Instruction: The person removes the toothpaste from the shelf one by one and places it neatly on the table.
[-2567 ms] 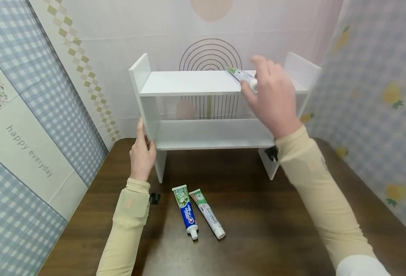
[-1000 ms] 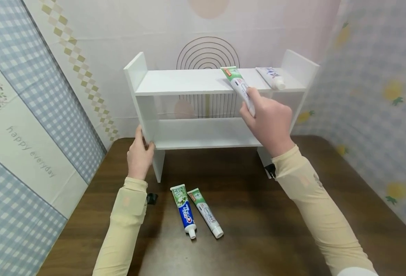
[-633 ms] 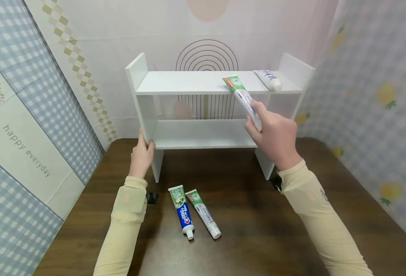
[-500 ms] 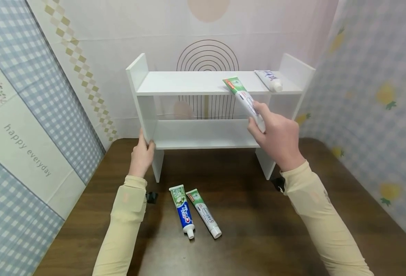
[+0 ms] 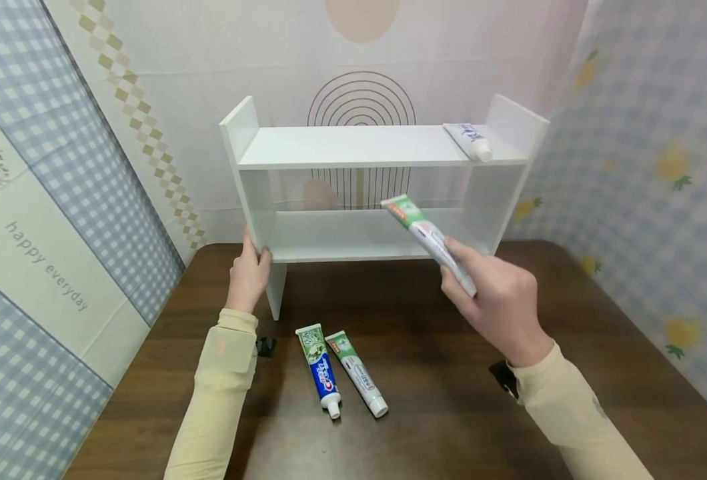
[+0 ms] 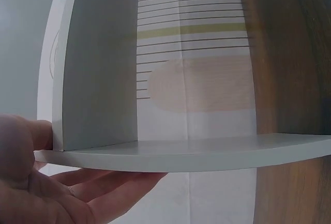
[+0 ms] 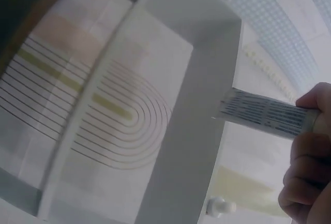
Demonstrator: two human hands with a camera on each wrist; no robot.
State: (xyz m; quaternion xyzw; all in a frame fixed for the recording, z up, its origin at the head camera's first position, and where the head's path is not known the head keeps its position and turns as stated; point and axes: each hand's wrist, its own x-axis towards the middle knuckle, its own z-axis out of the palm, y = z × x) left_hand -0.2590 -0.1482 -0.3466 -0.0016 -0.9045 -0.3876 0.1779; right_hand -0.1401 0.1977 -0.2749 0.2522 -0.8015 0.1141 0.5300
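My right hand (image 5: pixel 500 303) pinches a green-and-white toothpaste tube (image 5: pixel 430 241) by its lower end, the green flat end pointing up and left. The tube is in front of the lower board of a white two-tier shelf (image 5: pixel 353 147). Its printed back (image 7: pixel 264 113) shows in the right wrist view. My left hand (image 5: pixel 249 280) grips the shelf's left side panel, with the thumb at the front and fingers (image 6: pixel 124 188) around the outer side. A white toothpaste tube with blue-purple print (image 5: pixel 469 141) lies on the top board at the right, cap forward.
On the brown wooden table (image 5: pixel 449 427), a blue-and-green Crest toothpaste tube (image 5: pixel 321 370) and another green-and-white toothpaste tube (image 5: pixel 356 373) lie side by side before the shelf. A patterned cloth (image 5: pixel 179 53) hangs behind, with blue checked cloth at the sides.
My right hand has taken the green-and-white toothpaste tube off the top board and brought it down toward me. The left hand keeps its grip on the side panel.
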